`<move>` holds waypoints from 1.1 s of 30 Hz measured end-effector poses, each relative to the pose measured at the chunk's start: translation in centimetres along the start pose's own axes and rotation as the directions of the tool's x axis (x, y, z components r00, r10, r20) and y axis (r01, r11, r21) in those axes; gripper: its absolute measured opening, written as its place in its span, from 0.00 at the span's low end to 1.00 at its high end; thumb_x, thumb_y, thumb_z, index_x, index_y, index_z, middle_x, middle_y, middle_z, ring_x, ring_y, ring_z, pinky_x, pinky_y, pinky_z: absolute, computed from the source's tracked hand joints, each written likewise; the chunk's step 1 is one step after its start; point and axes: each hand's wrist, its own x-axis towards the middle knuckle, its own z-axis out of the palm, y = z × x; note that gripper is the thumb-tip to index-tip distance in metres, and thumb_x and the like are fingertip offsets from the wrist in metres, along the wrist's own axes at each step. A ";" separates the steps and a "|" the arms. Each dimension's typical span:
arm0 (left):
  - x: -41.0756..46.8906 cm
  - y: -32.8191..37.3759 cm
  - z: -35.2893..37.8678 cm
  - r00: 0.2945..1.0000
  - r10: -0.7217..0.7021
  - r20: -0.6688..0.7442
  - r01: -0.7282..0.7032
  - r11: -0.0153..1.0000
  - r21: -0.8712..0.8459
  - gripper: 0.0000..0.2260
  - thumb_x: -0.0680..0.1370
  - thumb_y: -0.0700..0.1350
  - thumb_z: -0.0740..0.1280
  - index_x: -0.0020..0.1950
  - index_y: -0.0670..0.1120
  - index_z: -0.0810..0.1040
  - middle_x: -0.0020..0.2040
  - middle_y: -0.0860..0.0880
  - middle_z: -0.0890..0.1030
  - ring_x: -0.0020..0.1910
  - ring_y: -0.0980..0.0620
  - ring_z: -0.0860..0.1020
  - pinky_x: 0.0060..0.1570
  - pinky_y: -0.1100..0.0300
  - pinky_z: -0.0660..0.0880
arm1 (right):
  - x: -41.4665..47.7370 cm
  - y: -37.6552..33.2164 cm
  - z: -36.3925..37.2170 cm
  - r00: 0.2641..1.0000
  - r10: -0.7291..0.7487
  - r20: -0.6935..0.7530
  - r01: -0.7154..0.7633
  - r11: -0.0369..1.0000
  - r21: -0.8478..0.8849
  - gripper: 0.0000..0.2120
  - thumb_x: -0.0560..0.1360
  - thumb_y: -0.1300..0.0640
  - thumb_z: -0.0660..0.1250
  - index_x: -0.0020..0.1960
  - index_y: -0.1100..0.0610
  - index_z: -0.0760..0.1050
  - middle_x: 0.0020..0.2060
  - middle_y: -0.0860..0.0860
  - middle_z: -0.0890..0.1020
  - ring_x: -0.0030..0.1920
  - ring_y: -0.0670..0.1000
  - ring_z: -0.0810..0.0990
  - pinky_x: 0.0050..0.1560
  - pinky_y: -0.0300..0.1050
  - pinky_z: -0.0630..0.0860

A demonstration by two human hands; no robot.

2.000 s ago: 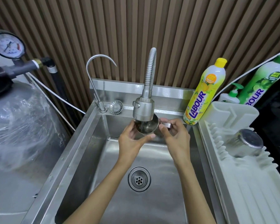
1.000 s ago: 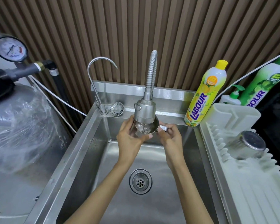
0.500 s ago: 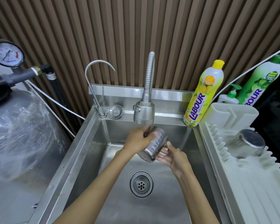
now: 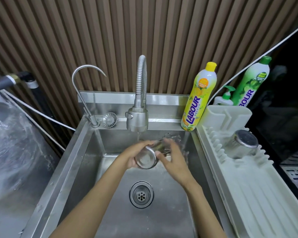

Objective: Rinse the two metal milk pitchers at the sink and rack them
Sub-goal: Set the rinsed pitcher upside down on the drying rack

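Under tap head, near sink back wall: grip pitcher w/ L hand curled round it, base twd camera; R hand blurred alongside, grip unclear. Roll slowly, flush inside, drain. Then rack beside 2nd pitcher at rack back end.

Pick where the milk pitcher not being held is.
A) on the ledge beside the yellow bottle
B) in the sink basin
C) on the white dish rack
C: the second pitcher rests tilted on the dish rack, while the left hand grips the other pitcher.
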 end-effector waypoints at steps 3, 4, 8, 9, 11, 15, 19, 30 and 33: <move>-0.4 -0.5 -0.3 0.998 -0.057 0.026 0.059 0.995 -0.078 0.09 0.75 0.52 0.66 0.43 0.47 0.75 0.36 0.47 0.79 0.36 0.50 0.77 0.34 0.58 0.76 | -0.2 -0.9 0.6 0.925 -0.021 0.380 0.149 0.939 -0.311 0.42 0.67 0.56 0.72 0.75 0.50 0.52 0.75 0.50 0.58 0.75 0.52 0.55 0.74 0.54 0.56; -0.6 -0.6 -0.5 0.997 -0.068 0.043 0.072 0.991 -0.115 0.10 0.75 0.52 0.66 0.43 0.46 0.75 0.36 0.46 0.79 0.35 0.50 0.78 0.35 0.57 0.77 | -0.2 -1.2 0.9 0.924 0.009 0.382 0.160 0.898 -0.409 0.45 0.66 0.57 0.72 0.75 0.50 0.50 0.75 0.49 0.55 0.75 0.52 0.53 0.74 0.55 0.55; -1.2 -0.7 -1.8 0.994 -0.011 0.109 0.035 0.974 -0.222 0.14 0.78 0.56 0.60 0.45 0.46 0.77 0.38 0.47 0.82 0.37 0.50 0.80 0.38 0.54 0.79 | -0.1 -2.9 2.0 0.969 -0.165 0.182 0.243 0.764 -0.598 0.39 0.66 0.51 0.72 0.72 0.49 0.56 0.69 0.48 0.66 0.68 0.53 0.64 0.67 0.55 0.61; -1.3 -0.6 -2.4 0.993 0.021 0.114 0.006 0.974 -0.228 0.15 0.79 0.57 0.58 0.48 0.46 0.76 0.43 0.46 0.82 0.41 0.50 0.79 0.43 0.53 0.77 | 0.0 -3.2 2.2 0.968 -0.181 0.172 0.249 0.763 -0.596 0.39 0.65 0.51 0.72 0.71 0.49 0.57 0.67 0.48 0.68 0.67 0.53 0.67 0.65 0.54 0.62; -1.9 -0.3 -3.7 0.987 0.088 0.134 -0.059 0.977 -0.205 0.16 0.80 0.56 0.56 0.55 0.47 0.76 0.49 0.46 0.79 0.47 0.49 0.76 0.48 0.55 0.74 | 0.4 -3.6 2.3 0.972 -0.192 0.134 0.234 0.818 -0.525 0.39 0.63 0.48 0.73 0.70 0.49 0.60 0.65 0.48 0.71 0.64 0.53 0.70 0.62 0.54 0.64; -3.1 -0.3 -3.6 0.953 0.294 0.071 -0.266 0.927 -0.265 0.11 0.81 0.48 0.57 0.54 0.45 0.76 0.48 0.45 0.78 0.44 0.49 0.74 0.43 0.59 0.71 | 0.7 -5.1 2.0 0.988 -0.154 0.026 0.155 0.936 -0.317 0.38 0.61 0.45 0.76 0.65 0.53 0.64 0.60 0.50 0.72 0.58 0.54 0.75 0.55 0.50 0.70; -3.6 -0.1 -0.7 0.868 0.496 -0.022 -0.449 0.765 -0.461 0.12 0.80 0.40 0.56 0.58 0.45 0.76 0.47 0.50 0.84 0.46 0.51 0.79 0.40 0.59 0.76 | 0.1 -4.9 -0.1 0.994 -0.016 -0.112 0.005 0.995 -0.097 0.36 0.60 0.45 0.77 0.63 0.52 0.66 0.59 0.48 0.75 0.57 0.53 0.76 0.53 0.49 0.75; -3.2 2.4 15.2 0.734 0.640 0.226 -0.618 0.768 -0.167 0.19 0.79 0.35 0.61 0.67 0.49 0.70 0.63 0.49 0.77 0.56 0.59 0.78 0.58 0.64 0.73 | -4.4 1.4 -14.9 0.878 0.110 -0.466 -0.075 0.993 0.092 0.32 0.61 0.56 0.78 0.60 0.52 0.67 0.52 0.47 0.79 0.52 0.48 0.78 0.51 0.41 0.73; -2.9 2.8 19.3 0.687 0.637 0.351 -0.658 0.750 -0.074 0.20 0.79 0.34 0.59 0.63 0.57 0.71 0.65 0.50 0.75 0.64 0.55 0.74 0.65 0.59 0.70 | -5.8 3.4 -18.4 0.841 0.153 -0.518 -0.108 0.987 0.117 0.30 0.62 0.58 0.78 0.59 0.50 0.67 0.52 0.46 0.78 0.53 0.47 0.78 0.51 0.37 0.72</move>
